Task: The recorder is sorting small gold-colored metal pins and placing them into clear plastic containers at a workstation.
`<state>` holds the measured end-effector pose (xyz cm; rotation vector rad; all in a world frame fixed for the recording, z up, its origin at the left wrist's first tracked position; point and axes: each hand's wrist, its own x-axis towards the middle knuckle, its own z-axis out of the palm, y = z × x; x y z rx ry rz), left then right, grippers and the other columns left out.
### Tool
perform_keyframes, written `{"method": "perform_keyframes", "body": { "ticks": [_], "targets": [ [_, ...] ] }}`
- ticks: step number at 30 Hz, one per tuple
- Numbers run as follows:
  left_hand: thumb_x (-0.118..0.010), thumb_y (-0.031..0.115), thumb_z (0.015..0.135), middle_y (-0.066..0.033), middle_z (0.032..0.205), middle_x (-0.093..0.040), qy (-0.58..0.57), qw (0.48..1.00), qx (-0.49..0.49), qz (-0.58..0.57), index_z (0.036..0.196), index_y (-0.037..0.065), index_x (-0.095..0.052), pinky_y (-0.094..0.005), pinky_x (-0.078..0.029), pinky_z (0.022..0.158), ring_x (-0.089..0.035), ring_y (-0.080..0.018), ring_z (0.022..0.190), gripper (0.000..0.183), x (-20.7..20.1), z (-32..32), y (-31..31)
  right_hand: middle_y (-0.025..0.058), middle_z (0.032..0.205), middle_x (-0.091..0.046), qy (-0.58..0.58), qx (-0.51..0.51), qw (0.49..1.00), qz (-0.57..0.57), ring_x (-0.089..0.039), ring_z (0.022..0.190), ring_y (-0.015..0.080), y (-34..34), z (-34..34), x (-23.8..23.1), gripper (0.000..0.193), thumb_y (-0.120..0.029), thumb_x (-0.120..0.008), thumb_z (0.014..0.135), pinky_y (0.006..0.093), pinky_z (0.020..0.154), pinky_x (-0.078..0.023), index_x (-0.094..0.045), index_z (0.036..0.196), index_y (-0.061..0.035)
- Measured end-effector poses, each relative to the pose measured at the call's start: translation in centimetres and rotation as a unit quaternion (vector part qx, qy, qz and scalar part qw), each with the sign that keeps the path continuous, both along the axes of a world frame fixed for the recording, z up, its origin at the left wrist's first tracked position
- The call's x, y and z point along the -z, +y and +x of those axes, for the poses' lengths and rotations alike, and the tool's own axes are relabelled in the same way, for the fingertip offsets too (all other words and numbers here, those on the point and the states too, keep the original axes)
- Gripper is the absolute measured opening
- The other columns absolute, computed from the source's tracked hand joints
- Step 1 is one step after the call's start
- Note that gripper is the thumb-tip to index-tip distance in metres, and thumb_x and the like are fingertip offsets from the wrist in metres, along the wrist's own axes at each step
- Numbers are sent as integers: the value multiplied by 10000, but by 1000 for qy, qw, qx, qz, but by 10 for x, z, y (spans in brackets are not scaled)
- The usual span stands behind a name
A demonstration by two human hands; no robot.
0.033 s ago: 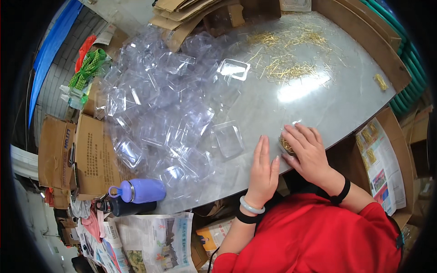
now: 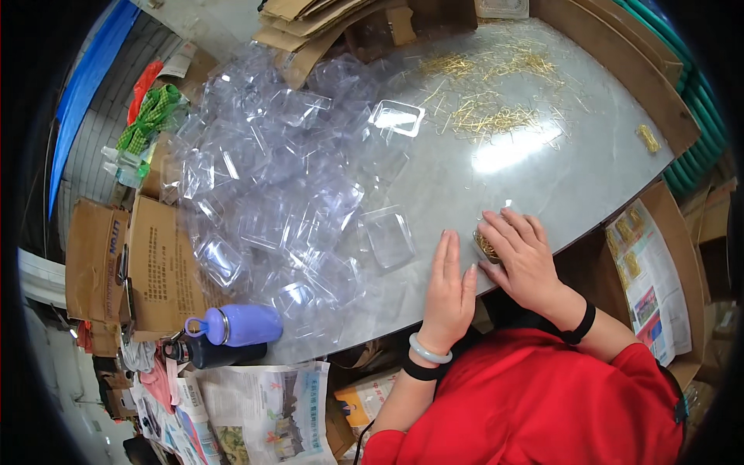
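Observation:
Near the front edge of the grey table (image 2: pixel 434 182), my right hand (image 2: pixel 525 260) curves over a small bundle of gold wire pieces (image 2: pixel 487 246). My thumb is on its near side and the fingers lie across the top, hiding most of it. A clear plastic edge shows just past the fingertips; whether a box surrounds the wires I cannot tell. To its left, my left hand (image 2: pixel 449 294) is raised over the edge with fingers straight and thumb apart, holding nothing. A clear plastic box piece (image 2: pixel 387 239) lies on the table left of that hand.
Clear plastic box pieces (image 2: pixel 271 178) are heaped across the table's left. Loose gold wire pieces (image 2: pixel 496 116) spread at the back, and a small gold bundle (image 2: pixel 648 139) lies far right. A purple bottle (image 2: pixel 248 325) rests front left. Below right stands a carton (image 2: pixel 694 256) with more bundles.

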<state>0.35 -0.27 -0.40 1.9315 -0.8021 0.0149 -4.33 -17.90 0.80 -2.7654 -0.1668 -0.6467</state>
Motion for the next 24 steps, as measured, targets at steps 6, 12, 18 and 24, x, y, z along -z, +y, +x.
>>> {"method": "perform_keyframes", "body": {
  "ticks": [6,12,18,24],
  "targets": [
    [-502,181,1047,-279,1564,-338,-50,996,-18,78,1502,-95,-347,-482,-313,1186,-325,-434,1464,555,-6,-2,-16,137,1503,-496,54,-50,992,106,-370,1460,369,-8,-1,-10,708,-220,-711,836,580,1216,-173,-447,1471,-50],
    [-492,225,1058,-272,1557,-362,-114,985,-21,130,1516,-62,-351,-498,-300,1189,-331,-448,1459,558,-4,3,-36,176,1507,-483,32,-68,970,230,-323,1493,384,-35,-8,-11,724,-175,-677,867,606,1229,-118,-385,1511,-19],
    [-566,169,1015,-257,1522,-406,-109,986,-13,125,1419,-51,-458,-509,-322,1173,-343,-461,1450,473,0,5,-39,159,1382,-567,49,-80,971,221,-487,1326,377,-58,-7,-3,622,-100,-707,870,537,1166,-314,-471,1441,-33],
    [-598,145,988,-257,1507,-423,-93,992,20,86,1366,-32,-495,-507,-346,1156,-344,-467,1449,430,-6,10,-38,128,1246,-555,148,-142,906,370,-556,1042,262,-76,8,-15,580,-41,-750,842,369,935,-475,-543,1383,-59]
  ]
}}
